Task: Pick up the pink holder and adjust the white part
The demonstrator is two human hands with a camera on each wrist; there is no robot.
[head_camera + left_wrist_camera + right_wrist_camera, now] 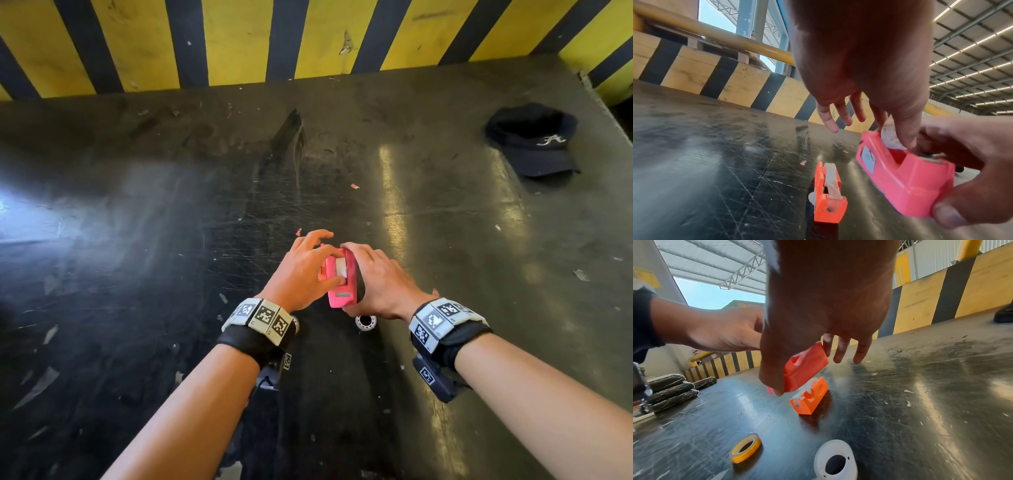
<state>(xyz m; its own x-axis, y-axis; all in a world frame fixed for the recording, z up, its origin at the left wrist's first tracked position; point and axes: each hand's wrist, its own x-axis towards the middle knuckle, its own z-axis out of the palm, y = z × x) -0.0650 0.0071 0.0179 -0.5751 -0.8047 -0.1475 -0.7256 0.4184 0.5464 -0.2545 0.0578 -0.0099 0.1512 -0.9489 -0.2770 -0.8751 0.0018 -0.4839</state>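
Both forearms reach forward over the dark scratched tabletop [137, 240], wrists banded with marker cuffs. The right hand [380, 281] grips the pink tape dispenser [340, 277], thumb at its near end and fingers curled over its far end, holding it tilted and lifted clear of the surface, at the middle of the tabletop. The left hand [301, 270] pinches with thumb and forefinger at the white roll [890, 138] seated in the dispenser's slot; its remaining fingers [828, 120] are spread and extended. Directly below, on the tabletop, lies a smaller orange dispenser [809, 395]. Nearer the person lie a yellow-cored tape roll [745, 447] and a white plastic spool [835, 460]. A dark cap [534, 140] rests far right, beside the yellow-and-black striped wall [239, 41].
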